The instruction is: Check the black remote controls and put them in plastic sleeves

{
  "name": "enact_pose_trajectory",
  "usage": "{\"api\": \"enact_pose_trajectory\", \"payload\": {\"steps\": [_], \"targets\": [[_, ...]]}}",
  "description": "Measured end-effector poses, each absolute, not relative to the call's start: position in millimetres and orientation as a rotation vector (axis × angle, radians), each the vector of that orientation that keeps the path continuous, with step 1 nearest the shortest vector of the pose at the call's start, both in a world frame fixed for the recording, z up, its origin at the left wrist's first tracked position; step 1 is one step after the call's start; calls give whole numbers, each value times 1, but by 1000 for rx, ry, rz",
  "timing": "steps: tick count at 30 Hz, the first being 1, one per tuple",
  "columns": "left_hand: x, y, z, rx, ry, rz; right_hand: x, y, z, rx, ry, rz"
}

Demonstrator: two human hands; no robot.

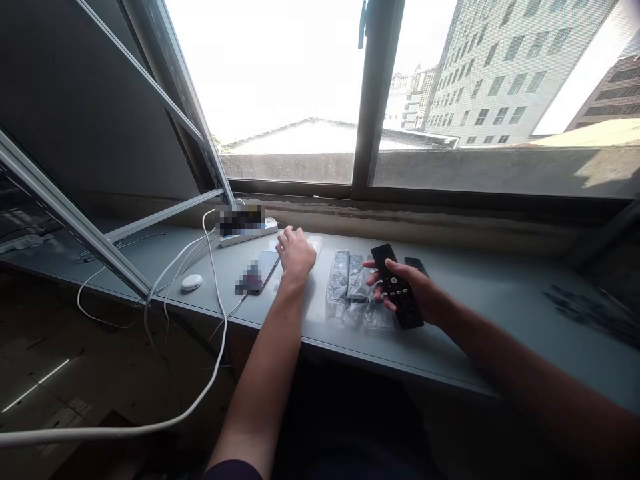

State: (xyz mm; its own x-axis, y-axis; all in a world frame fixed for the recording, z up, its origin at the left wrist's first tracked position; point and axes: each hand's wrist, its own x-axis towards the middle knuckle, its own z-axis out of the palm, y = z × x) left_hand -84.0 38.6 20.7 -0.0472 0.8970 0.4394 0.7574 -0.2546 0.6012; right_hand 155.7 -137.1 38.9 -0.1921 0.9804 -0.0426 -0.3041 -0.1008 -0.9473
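Note:
My right hand [417, 287] is wrapped round a black remote control [395, 283], its button side up and tilted over the table. Beneath and left of it lie several remotes in clear plastic bags [340, 283], side by side. Another black remote [416, 265] lies partly hidden behind my right hand. My left hand [296, 253] is low over the table farther left, its fingers curled in. Clear plastic [316, 245] shows just beside it; whether the fingers grip any of it is hidden.
Left of my left hand, a phone [267, 270] lies with a cable plugged in. A white power strip [250, 233] stands behind it, and a round white object [191, 283] is nearer the edge. White cables [220, 333] loop over the front edge. A metal frame [125, 260] slants at left.

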Motion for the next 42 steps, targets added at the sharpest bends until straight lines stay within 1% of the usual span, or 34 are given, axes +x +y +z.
{"api": "enact_pose_trajectory", "payload": {"steps": [4,5,8,10,14,25,28,35,42], "targets": [[-64,27,29,1939,1172,1448,155,-135,37,-951,-1001,1547],[-58,23,31,1862,1013,1445,155,-134,36,-959,-986,1554],[-43,16,30,1756,654,1195,156,-130,35,-988,-937,1583],[-35,15,26,1715,542,997,156,-128,34,-1009,-903,1610],[-28,16,16,1675,504,787,158,-125,30,-1037,-865,1645],[-28,10,20,1645,474,633,156,-124,28,-1024,-863,1686],[-25,14,17,1595,449,675,158,-122,27,-1008,-867,1704],[-21,29,11,1447,581,982,161,-123,33,-909,-748,1732],[-24,41,5,1428,740,1033,164,-121,39,-814,-426,1714]]}}
